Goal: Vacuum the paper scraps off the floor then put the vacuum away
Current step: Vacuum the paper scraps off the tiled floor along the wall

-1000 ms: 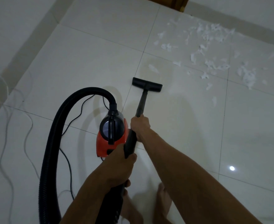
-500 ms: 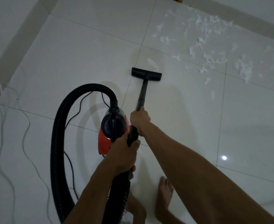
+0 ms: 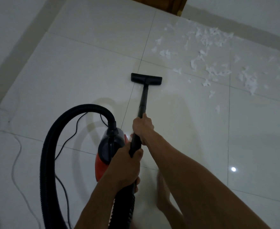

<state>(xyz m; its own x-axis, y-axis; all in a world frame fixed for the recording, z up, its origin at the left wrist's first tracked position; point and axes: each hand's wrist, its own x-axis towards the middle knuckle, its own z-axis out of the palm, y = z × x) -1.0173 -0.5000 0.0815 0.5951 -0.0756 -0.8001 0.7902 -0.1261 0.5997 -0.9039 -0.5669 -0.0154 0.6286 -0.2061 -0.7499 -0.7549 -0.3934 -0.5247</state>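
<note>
A black vacuum wand ends in a flat floor nozzle resting on the white tiles. My right hand grips the wand higher up; my left hand grips it lower, where the ribbed black hose joins. The hose loops left and up into the red and black vacuum body standing on the floor under my hands. White paper scraps lie scattered on the tiles beyond and to the right of the nozzle.
A black power cord and a thin white cable trail over the floor at left. Walls run along the left and the far right. A wooden door frame stands at the top. My bare foot is below the hands.
The nozzle slid forward over the single scrap lying just ahead of it; that scrap is gone from view. My feet and the view have shifted slightly forward.
</note>
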